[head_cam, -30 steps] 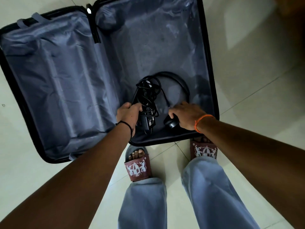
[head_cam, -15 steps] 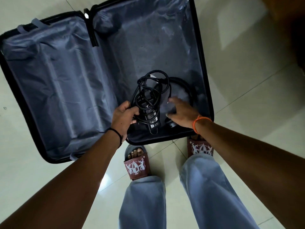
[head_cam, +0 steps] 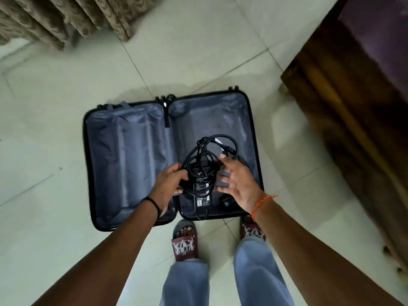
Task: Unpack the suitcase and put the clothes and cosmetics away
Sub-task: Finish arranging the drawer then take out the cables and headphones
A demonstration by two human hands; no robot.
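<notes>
A black suitcase [head_cam: 92,173] lies open flat on the tiled floor, both halves lined in grey-blue fabric. Above its right half I hold a black power adapter [head_cam: 201,191] with its cable [head_cam: 217,144] bunched in loops. My left hand [head_cam: 169,184] grips the adapter's left side. My right hand [head_cam: 235,182] is beside the cable bundle, fingers spread, fingertips at its right edge. A small black plug [head_cam: 225,200] hangs or lies below my right hand; I cannot tell which. I see no clothes or cosmetics in the suitcase.
A dark wooden bed frame [head_cam: 344,120] with a purple mattress stands to the right. Patterned curtains [head_cam: 64,16] hang at the top left. My feet in maroon slippers [head_cam: 184,245] stand at the suitcase's near edge.
I have straightened up, so the suitcase looks smaller and farther. The adapter and cable have lifted out of the suitcase in my left hand. My right hand has let go and opened.
</notes>
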